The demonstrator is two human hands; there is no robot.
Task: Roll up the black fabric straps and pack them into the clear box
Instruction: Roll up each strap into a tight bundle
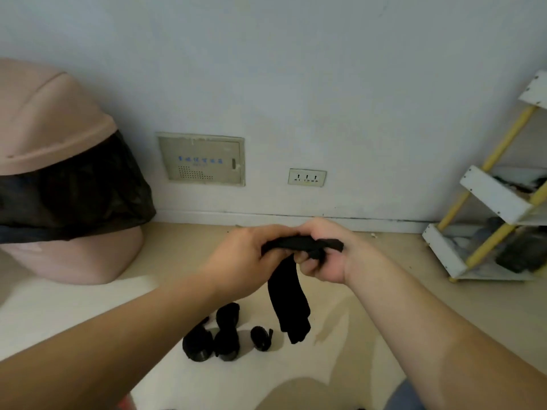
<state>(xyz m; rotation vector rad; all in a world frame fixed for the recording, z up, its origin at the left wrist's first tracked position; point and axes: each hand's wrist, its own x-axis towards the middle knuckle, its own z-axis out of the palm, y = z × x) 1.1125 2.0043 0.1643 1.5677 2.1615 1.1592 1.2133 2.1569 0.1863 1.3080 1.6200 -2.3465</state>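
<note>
Black fabric strap (291, 294) was up in the air between both hands, over the floor (355, 365). Left hand (251, 255) had its fingers curled round one end of the bunched top section. Right hand (322, 253) pinched the other end, with a short stub poking out past the thumb side. The hands were touching or nearly so. The rest of the strap hung loose below them, its tip near the floor but apparently clear of it.

Progress read: the roll on this one looked barely started (a bunched bit at the top, a long free tail).

Rolled bundles (226, 332) sat on the floor just below the hands, three or four of them. An exact count was hard because the dark shapes merged. So part of the rolling looked done.

Clear box wasn't in view, so I couldn't tell whether anything was packed. My guess at what was left: finish this roll, then box everything.

Around it were a pink bin (53, 179) with a black liner to the left, and a white and yellow shoe rack (488, 202) to the right.
</note>
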